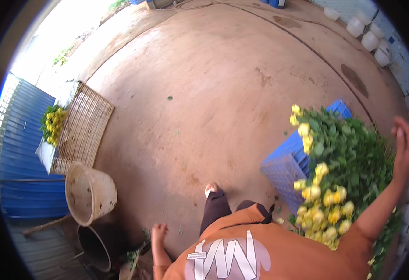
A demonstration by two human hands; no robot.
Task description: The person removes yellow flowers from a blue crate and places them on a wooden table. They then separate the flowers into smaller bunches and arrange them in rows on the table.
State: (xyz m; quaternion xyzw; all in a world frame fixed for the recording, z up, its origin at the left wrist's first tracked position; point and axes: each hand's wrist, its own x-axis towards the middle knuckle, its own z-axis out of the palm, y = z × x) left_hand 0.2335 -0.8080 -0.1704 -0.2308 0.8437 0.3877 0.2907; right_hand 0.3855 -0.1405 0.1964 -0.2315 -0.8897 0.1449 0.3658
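My right hand [404,150] is raised at the right edge of the view, fingers extended, nothing visible in it. Beside it lies a large heap of yellow roses [334,203] with long leafy green stems [355,150], on and around a blue plastic crate [285,178]. Whether the hand touches the stems cannot be told. My left hand [159,231] hangs low on the other side of my body, over the floor, small and blurred, with its fingers partly curled; no object shows in it. An orange shirt with a white print covers my torso, and one foot [211,189] shows on the floor.
At the left stand a wicker basket [83,126] with yellow flowers [54,124] behind it, a stained whitish bucket [104,192] and a black bucket [99,245]. Blue corrugated sheeting [29,150] lines that side. White tubs [369,40] stand far right; scattered leaves dot the concrete floor [190,87].
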